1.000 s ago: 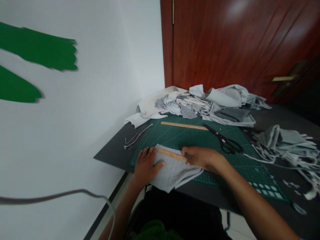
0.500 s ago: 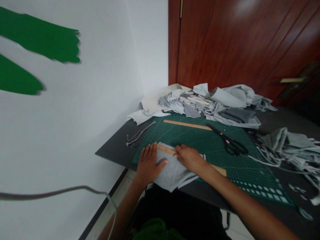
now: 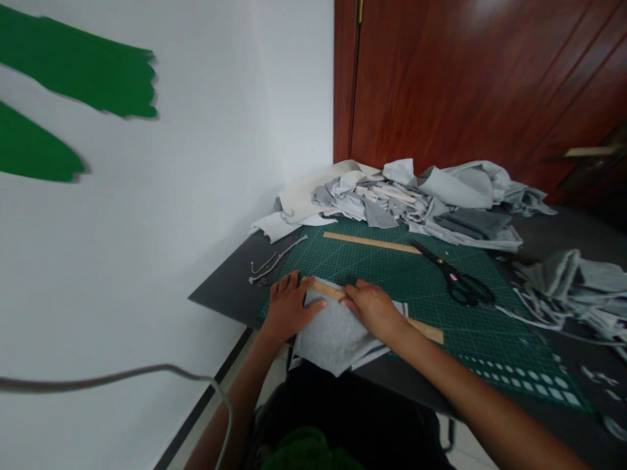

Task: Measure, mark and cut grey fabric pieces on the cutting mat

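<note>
A folded piece of light grey fabric [image 3: 332,334] lies at the near edge of a green cutting mat [image 3: 392,274], hanging a little over the table's front. Across it lies a wooden ruler [image 3: 425,329]. My left hand [image 3: 289,305] rests flat on the fabric's left end, fingers stretched out. My right hand [image 3: 371,305] presses down on the ruler and fabric near the middle, its fingers bent over the ruler's upper edge.
A second wooden ruler [image 3: 372,242] and black scissors [image 3: 458,282] lie farther back on the mat. A heap of grey and white fabric pieces [image 3: 416,196] fills the back; cut strips [image 3: 573,287] lie at right. White wall left, wooden door [image 3: 465,85] behind.
My right hand has slid left along the ruler toward my left hand. The ruler's right end now shows beyond my forearm. My left hand has stayed on the fabric.
</note>
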`<state>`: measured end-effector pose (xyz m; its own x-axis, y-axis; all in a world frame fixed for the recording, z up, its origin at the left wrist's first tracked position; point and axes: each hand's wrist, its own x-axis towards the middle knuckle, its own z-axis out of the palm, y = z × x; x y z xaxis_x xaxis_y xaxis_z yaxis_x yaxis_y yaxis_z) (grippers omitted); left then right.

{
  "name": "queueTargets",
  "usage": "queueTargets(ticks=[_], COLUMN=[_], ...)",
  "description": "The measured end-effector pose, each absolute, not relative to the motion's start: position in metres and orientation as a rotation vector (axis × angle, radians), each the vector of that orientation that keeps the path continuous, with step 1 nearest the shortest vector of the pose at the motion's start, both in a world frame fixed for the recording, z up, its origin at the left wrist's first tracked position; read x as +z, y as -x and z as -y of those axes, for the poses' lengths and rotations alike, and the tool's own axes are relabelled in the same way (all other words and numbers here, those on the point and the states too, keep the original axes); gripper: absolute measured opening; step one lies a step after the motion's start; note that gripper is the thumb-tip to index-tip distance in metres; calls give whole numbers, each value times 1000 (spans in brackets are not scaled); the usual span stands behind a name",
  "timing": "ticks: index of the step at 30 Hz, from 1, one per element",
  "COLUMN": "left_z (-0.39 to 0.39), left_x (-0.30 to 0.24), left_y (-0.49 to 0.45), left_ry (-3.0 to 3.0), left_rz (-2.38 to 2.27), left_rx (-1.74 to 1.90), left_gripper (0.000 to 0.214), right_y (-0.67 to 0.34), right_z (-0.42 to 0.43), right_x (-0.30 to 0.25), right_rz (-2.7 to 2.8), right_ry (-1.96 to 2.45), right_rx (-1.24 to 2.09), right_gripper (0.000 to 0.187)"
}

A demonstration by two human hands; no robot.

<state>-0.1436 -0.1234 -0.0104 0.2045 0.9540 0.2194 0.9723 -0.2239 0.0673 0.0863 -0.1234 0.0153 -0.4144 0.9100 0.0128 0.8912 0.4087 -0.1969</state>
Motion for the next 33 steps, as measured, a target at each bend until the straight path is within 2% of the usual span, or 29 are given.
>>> queueTargets(ticks=[8,11,14,17,20,24,30,33], left_z=[123,122,120,117,113,109,118,133], left_x=[-15,-16,-17,-18,-18,-18,-11,-6], left_y=[142,143,147,151,153,154,142,124], left_ry=[2331,2366,2472,2687,2853,2896,2792,2647], left_rz=[1878,1863,1756,1510,1343,1317,1388,1504], left_rx=[-411,-447,-523,-574,-593,-628,-566,-489], left_gripper=[60,66,68,54,41,37,35,36], right_y=[-90,-100,-121,-145,-162,-172,-175,-175], right_z=[119,117,113,107,104,106,110,108], right_x=[8,17,31,40,44,45,46,44], right_rz=[2521,2539,2532,2534,2594,2665,2607,2612], right_ry=[1571,1580,1668,1783,1878,1948,2067,2035], right_rx=[293,406,635,792,795,736,776,780], right_gripper=[26,30,44,56,55,56,75,77])
